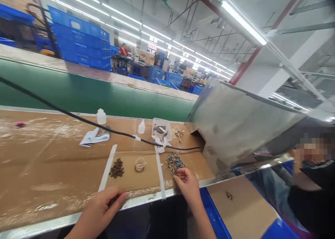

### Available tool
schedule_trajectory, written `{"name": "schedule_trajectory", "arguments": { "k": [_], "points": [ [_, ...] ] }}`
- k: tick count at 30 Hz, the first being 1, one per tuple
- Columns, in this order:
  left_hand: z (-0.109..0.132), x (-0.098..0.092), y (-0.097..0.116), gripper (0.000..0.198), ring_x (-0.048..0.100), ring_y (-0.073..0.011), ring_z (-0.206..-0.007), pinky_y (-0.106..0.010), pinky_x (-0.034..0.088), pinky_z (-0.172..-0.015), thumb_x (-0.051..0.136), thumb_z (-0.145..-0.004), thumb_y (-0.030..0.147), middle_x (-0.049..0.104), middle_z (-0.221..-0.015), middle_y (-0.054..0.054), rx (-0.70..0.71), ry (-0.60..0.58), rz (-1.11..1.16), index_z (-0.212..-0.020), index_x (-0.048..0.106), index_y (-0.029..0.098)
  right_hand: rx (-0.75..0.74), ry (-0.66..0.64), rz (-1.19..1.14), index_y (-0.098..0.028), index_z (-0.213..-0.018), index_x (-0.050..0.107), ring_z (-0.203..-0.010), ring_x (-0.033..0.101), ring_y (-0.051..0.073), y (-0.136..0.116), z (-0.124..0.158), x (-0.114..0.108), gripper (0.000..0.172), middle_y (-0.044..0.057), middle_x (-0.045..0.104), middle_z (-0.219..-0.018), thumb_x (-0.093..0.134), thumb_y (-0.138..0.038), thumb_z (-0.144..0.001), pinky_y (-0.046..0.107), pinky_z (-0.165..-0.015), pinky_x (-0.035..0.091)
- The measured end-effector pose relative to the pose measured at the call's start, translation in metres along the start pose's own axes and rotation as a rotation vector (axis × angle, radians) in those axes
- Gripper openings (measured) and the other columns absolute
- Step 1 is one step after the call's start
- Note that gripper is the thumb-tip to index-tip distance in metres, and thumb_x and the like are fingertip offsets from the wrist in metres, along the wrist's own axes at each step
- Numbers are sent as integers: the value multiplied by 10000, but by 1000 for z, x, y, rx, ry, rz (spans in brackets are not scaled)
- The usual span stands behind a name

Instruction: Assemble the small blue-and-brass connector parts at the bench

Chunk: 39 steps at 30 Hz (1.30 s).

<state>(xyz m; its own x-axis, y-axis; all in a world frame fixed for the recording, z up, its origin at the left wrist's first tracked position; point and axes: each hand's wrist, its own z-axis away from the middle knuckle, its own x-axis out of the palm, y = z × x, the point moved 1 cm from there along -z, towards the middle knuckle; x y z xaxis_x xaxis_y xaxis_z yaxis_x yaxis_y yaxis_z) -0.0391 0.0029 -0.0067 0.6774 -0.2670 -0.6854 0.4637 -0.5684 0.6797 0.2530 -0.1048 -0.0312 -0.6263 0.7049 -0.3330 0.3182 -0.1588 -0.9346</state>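
Observation:
My right hand (188, 186) is at the near edge of a pile of small blue and gold-coloured parts (175, 162). Its thumb and fingertips are pinched together; whatever they hold is too small to make out. At the front edge of the brown-covered bench, my left hand (101, 208) is closed with thumb and forefinger close together, and its grip is hidden. Beyond that hand lies a heap of small dark brown pieces (117, 168). A small clear cup (140, 164) with a thin stick in it stands between the two piles.
A black cable (86, 121) crosses above the bench. Behind are white squeeze bottles (141, 127), a folded cloth (94, 137) and a clear plastic box (161, 129). A metal housing (235, 123) rises at right, near a seated person (311, 197). A green conveyor belt (131, 95) runs behind.

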Motion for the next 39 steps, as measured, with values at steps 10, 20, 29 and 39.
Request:
{"name": "schedule_trajectory", "arguments": {
  "k": [10, 20, 29, 39],
  "points": [
    [3, -14, -8, 236, 622, -166, -679, -239, 463, -633, 482, -882, 327, 667, -709, -14, -131, -22, 144, -785, 658, 202, 26, 5, -70, -166, -842, 631, -707, 654, 184, 23, 13, 2, 355, 61, 684, -769, 702, -473, -680, 274, -658, 544],
    [-16, -35, -31, 166, 636, -189, -822, -290, 480, -758, 539, -831, 263, 667, -860, -27, -235, 125, 43, -808, 701, 232, -95, 159, 61, -142, -842, 650, -597, 611, 135, 32, 15, 2, 367, 57, 670, -722, 684, -484, -714, 211, -557, 518],
    [-24, -19, -16, 172, 614, -205, -826, -318, 464, -753, 530, -842, 266, 644, -855, -41, -246, 87, 1, -818, 690, 206, -123, 171, 67, -140, -833, 670, -558, 601, 133, 31, 14, 1, 390, 56, 678, -686, 692, -508, -707, 216, -533, 506],
    [-29, -18, -7, 142, 561, -240, -822, -363, 426, -762, 506, -825, 209, 627, -784, -34, -242, 96, 12, -714, 595, 214, -111, 132, 103, -144, -851, 647, -609, 603, 139, 28, 16, 1, 346, 56, 659, -731, 653, -473, -746, 227, -575, 501]
  ]
}}
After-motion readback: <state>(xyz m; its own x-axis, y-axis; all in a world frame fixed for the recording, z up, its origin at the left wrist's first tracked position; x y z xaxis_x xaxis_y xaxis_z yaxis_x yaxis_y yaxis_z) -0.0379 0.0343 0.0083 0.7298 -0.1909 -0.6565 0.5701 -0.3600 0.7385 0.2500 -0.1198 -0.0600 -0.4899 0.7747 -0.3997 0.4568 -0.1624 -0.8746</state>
